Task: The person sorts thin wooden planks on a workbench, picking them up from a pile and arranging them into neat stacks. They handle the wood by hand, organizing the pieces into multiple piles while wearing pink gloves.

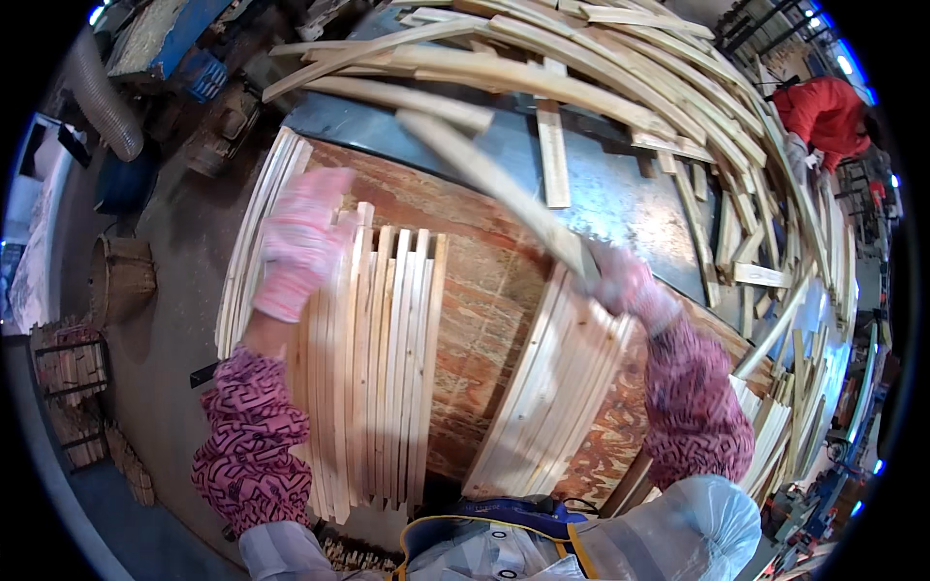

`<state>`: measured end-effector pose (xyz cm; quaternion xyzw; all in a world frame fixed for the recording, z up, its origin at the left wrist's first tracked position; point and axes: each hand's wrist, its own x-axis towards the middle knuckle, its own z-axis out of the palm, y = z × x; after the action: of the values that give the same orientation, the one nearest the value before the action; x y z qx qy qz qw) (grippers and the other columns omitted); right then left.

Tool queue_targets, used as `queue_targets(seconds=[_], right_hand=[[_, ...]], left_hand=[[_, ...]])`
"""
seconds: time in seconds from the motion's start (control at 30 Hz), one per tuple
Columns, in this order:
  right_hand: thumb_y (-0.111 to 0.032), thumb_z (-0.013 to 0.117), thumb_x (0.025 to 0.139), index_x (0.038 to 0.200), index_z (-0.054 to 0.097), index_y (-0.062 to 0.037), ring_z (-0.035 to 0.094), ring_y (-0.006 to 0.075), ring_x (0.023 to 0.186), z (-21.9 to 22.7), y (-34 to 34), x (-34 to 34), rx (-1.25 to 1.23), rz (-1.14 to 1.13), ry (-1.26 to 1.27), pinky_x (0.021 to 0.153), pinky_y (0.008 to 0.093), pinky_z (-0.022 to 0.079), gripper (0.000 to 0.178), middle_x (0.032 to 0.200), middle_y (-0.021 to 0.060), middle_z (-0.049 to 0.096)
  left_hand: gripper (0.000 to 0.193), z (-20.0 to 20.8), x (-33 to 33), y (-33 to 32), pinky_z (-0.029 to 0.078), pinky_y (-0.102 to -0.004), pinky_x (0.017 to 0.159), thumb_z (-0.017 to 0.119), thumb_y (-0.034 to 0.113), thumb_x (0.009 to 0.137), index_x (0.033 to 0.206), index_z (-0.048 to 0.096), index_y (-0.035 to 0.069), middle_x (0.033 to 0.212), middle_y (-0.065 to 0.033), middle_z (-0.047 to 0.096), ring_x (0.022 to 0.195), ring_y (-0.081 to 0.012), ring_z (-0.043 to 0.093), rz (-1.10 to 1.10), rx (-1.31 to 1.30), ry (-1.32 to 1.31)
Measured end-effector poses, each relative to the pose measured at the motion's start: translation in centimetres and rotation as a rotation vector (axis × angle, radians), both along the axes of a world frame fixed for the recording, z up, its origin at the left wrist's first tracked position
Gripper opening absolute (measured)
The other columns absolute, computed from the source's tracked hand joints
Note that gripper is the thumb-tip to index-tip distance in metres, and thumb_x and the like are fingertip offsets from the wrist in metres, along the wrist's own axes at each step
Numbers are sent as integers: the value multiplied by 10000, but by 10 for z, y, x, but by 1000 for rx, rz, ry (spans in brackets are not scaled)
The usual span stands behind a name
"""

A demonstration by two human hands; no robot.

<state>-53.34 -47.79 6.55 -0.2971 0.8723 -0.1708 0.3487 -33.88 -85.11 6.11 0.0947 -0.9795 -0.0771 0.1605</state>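
My right hand (628,286), in a pink and white glove, grips one end of a wooden strip (489,184). The strip slants away to the far left, over the metal surface, and is blurred. Below that hand lies a tight row of pale wooden strips (547,387) side by side. My left hand (302,237), gloved alike, is over the far part of a wider row of strips (373,358) on the left. Motion smears its fingers, so I cannot make out their pose. Patterned pink sleeves cover both forearms.
A reddish-brown wooden board (484,300) lies under both rows. Beyond it, a large heap of loose strips (601,77) covers much of a metal table (363,126). A person in red (821,121) works at the far right. A brown bin (124,279) stands on the floor at left.
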Motion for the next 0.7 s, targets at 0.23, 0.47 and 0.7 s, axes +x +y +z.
queue_targets(seconds=[0.23, 0.47, 0.7], right_hand=[[-277, 650, 822, 1389, 488, -153, 611, 184, 574, 17, 118, 0, -334, 520, 621, 458, 311, 503, 603, 725, 29, 621], [-362, 732, 794, 1499, 309, -149, 447, 315, 1313, -35, 25, -174, 87, 99, 1035, 1090, 415, 375, 849, 1431, 153, 462], [-196, 646, 829, 1361, 457, -199, 595, 262, 1200, -58, -94, -242, 384, -35, 802, 914, 425, 532, 565, 1291, 86, 604]], left_hand=[[751, 32, -59, 107, 377, -426, 1095, 649, 495, 803, 1447, 429, 177, 1312, -97, 581, 1227, -234, 534, -259, -346, -584], [794, 38, 42, 145, 530, -350, 894, 794, 234, 774, 1456, 414, 95, 1165, -138, 659, 975, -222, 656, 304, 706, -538], [867, 1, 70, 231, 464, -373, 982, 775, 197, 785, 1506, 303, 102, 1348, -203, 556, 1201, -311, 571, 657, 937, -710]])
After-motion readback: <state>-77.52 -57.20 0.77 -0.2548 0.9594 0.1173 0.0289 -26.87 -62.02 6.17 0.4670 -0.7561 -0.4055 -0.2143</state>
